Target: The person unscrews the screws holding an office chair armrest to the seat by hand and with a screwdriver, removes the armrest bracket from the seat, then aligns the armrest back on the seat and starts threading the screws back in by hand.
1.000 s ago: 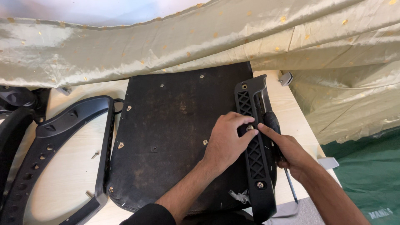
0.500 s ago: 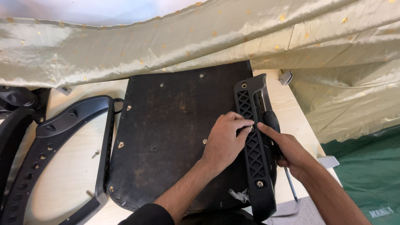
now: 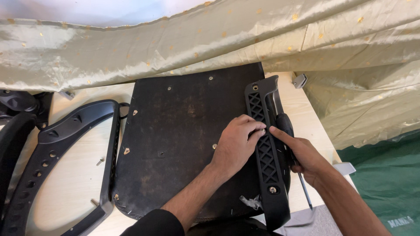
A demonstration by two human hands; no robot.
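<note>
A black curved armrest frame [image 3: 57,161] lies far left on a pale wooden table [image 3: 78,192], a loose screw [image 3: 100,161] just beside it. At centre sits a dark chair seat board [image 3: 183,140]. The left hand [image 3: 236,144] rests on it, fingertips pinched narrow on a small fastener at a hole in the black lattice bracket [image 3: 264,148]. The right hand [image 3: 302,153] grips a screwdriver [image 3: 291,144], forefinger extended to the same hole. Seating the fastener square before driving looks wise.
</note>
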